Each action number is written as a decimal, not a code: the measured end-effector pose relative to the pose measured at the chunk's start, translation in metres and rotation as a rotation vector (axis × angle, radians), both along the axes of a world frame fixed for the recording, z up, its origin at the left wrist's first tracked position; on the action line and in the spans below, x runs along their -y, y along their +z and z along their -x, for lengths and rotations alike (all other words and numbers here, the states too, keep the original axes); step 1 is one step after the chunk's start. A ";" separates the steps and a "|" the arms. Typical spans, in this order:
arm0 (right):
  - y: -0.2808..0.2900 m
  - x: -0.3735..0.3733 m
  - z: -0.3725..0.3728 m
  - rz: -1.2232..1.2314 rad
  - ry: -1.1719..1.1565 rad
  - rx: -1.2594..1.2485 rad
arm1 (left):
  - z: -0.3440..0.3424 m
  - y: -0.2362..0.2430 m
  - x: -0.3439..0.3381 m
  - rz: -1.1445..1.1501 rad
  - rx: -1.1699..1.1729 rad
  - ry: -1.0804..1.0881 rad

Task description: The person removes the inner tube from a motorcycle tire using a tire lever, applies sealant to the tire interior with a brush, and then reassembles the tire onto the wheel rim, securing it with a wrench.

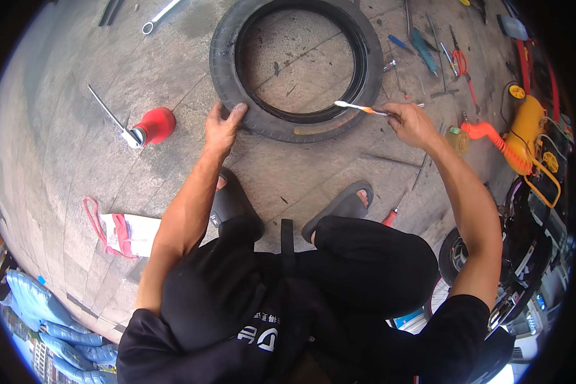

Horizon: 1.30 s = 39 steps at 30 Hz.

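A black tyre [224, 57] lies flat in front of me. My left hand [223, 128] grips its near left sidewall, thumb on top. My right hand [411, 123] is closed on a thin brush [355, 107] with a white head and an orange band, held over the tyre's near right inner edge. An olive-yellow streak [317, 131] marks the sidewall below the brush. Just right of my right hand stands a small jar [456, 141].
At left are a red oil can [160, 123], a wrench [157, 18] and a white-red bag [137, 233]. Scattered tools [424, 50], a red-handled screwdriver [389, 217], a yellow compressor [523, 134] with coiled hose and wheeled machinery [454, 256] are at right, around my sandalled feet [339, 205].
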State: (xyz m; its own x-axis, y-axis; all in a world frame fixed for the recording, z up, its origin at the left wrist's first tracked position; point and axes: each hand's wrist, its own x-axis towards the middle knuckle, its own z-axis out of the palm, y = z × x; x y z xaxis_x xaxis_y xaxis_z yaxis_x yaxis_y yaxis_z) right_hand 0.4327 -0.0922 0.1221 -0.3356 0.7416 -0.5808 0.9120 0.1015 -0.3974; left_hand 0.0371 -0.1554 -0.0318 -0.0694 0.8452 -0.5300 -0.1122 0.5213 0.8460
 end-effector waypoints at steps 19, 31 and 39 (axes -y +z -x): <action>-0.041 0.014 0.160 -0.262 -0.056 -0.489 | 0.001 0.001 0.002 -0.004 -0.023 -0.039; -0.035 0.020 0.142 -0.441 0.264 -0.348 | 0.001 0.004 0.002 -0.004 -0.009 -0.053; -0.036 0.027 0.084 -0.503 0.073 -0.424 | 0.003 0.000 0.002 -0.020 -0.017 -0.021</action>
State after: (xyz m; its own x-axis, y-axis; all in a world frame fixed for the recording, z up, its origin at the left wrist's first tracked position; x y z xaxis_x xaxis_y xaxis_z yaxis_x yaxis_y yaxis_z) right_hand 0.3484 -0.1193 0.0857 -0.5183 0.8549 0.0238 0.6709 0.4237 -0.6086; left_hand 0.0345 -0.1573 -0.0318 -0.0608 0.8569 -0.5119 -0.0871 0.5064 0.8579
